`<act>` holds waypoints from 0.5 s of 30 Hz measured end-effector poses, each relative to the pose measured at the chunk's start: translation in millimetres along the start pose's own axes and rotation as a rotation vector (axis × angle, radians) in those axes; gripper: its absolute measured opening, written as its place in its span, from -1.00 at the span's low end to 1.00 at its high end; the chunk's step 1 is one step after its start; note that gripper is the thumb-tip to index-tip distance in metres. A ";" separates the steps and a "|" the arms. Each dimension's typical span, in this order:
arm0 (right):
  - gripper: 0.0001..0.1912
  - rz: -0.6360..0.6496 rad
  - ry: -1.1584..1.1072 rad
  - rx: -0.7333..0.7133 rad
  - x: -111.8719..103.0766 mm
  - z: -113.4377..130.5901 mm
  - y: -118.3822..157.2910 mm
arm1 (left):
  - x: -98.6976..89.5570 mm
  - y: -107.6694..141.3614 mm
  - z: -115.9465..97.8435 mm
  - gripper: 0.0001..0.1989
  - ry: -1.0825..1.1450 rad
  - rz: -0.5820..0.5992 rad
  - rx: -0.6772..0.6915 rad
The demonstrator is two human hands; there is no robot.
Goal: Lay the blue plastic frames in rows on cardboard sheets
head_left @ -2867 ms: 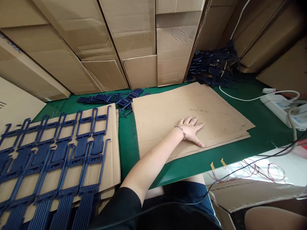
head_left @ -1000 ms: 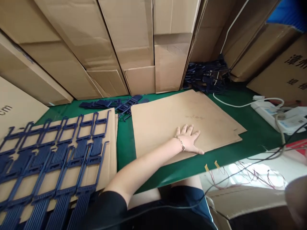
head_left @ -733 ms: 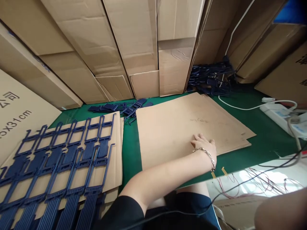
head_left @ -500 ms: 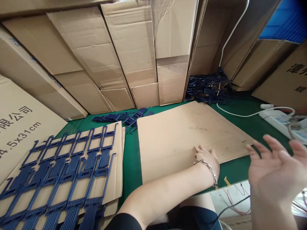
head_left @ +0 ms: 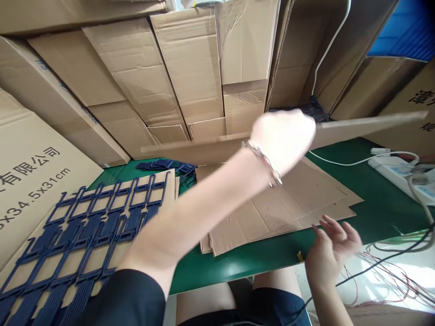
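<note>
My left hand point(head_left: 285, 138), with a chain bracelet at the wrist, is closed on the edge of a flat cardboard sheet point(head_left: 360, 127). The sheet is raised, seen nearly edge-on and smeared by motion. Beneath it, more cardboard sheets point(head_left: 258, 222) lie loosely stacked on the green tabletop. My right hand point(head_left: 335, 246) is at the front edge of the table, near the stack's right corner, fingers apart and holding nothing. To the left, rows of dark blue plastic frames point(head_left: 98, 231) lie on another cardboard stack, partly covered by my left arm.
Loose blue plastic parts point(head_left: 166, 165) lie at the back of the green table point(head_left: 231, 267), with another pile point(head_left: 311, 108) behind the raised sheet. Cardboard boxes point(head_left: 190, 68) wall in the back. A white power strip point(head_left: 397, 172) and cable sit right; thin wires point(head_left: 384, 280) hang below.
My left hand has moved up and away from me, lifting the top cardboard sheet off the stack and uncovering the sheets beneath. My right hand has moved left and slightly down.
</note>
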State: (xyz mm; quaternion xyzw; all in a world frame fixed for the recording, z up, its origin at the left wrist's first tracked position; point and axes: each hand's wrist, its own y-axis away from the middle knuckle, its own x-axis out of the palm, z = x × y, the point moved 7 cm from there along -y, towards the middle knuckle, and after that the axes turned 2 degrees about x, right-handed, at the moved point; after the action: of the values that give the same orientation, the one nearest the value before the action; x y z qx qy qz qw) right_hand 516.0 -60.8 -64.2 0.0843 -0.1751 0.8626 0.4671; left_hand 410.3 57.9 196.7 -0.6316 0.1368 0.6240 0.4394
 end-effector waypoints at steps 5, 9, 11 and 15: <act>-0.58 0.263 0.105 0.067 27.1 -21.7 16.7 | -61.8 -34.6 77.0 -0.61 -0.075 0.010 -0.057; -0.56 0.322 0.172 0.200 26.9 -33.5 13.8 | -86.0 -37.2 94.6 -0.27 -0.108 -0.089 -0.013; -0.52 0.349 0.163 0.303 26.6 -38.4 10.8 | -89.2 -35.0 94.1 -0.17 -0.123 -0.114 -0.009; -0.42 0.456 0.074 0.458 30.3 -44.4 9.1 | -93.7 -34.9 89.5 -0.14 -0.123 -0.160 -0.051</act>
State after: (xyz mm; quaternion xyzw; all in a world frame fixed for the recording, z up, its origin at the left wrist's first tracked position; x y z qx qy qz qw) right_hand 492.5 -24.9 -98.0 0.1144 0.0261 0.9645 0.2367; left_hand 358.4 107.8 309.9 -0.6119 0.0427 0.6276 0.4794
